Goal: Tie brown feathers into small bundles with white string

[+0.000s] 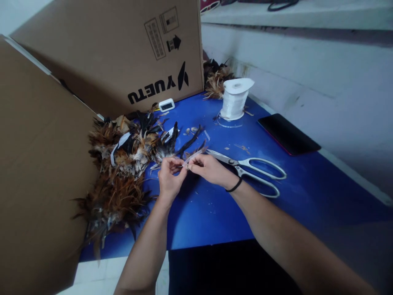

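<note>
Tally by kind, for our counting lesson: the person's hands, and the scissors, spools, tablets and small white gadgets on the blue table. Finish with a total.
Hands: 2, one left hand and one right hand
Scissors: 1 pair
White spool: 1
Black tablet: 1
Small white gadget: 1
Total: 6

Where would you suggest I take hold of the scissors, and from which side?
I'd grip the scissors by the handle loops, coming from the person's right: the spread loops point that way, while the visible blade points left, its tip close to the right hand.
</note>
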`<state>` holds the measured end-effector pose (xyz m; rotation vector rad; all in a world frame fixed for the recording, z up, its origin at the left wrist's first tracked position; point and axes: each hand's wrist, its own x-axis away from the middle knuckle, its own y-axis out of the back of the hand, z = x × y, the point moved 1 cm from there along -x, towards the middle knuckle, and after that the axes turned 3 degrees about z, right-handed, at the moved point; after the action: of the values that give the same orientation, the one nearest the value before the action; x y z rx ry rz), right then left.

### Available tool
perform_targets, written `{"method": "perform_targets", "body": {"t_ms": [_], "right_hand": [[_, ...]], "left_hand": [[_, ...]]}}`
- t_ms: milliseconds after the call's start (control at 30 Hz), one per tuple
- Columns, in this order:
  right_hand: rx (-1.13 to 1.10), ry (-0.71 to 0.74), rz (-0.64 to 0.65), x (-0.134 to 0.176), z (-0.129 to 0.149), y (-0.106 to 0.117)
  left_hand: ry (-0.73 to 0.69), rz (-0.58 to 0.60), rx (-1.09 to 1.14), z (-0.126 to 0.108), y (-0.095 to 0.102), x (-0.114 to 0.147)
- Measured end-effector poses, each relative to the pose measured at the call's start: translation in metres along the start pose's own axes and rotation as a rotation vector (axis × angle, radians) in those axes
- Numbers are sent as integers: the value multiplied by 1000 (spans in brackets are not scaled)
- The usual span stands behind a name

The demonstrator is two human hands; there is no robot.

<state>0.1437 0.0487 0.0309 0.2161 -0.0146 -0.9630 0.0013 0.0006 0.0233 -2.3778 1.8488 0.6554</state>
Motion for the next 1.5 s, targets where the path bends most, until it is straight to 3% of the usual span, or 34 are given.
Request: {"method": "perform_targets", "body": {"t_ms": [167, 467, 733, 1067, 1300, 1500], "right_hand": [[-230, -79, 19, 0, 4, -1], [-257, -128, 24, 1, 6, 0], [-288, -127, 15, -1, -1, 0], [-189, -51, 29, -1, -3, 0], [17, 51, -72, 0, -3, -2], [-63, 30, -81, 2, -1, -4]], "left_hand": [[22, -50, 73, -3, 0, -2], [22, -65, 46, -4, -2, 0], [-63, -69, -28, 0, -3, 3], [-4, -109, -28, 5, -4, 3], [-13, -111, -1, 2, -6, 2], [4, -144, 80, -1, -8, 1]]}}
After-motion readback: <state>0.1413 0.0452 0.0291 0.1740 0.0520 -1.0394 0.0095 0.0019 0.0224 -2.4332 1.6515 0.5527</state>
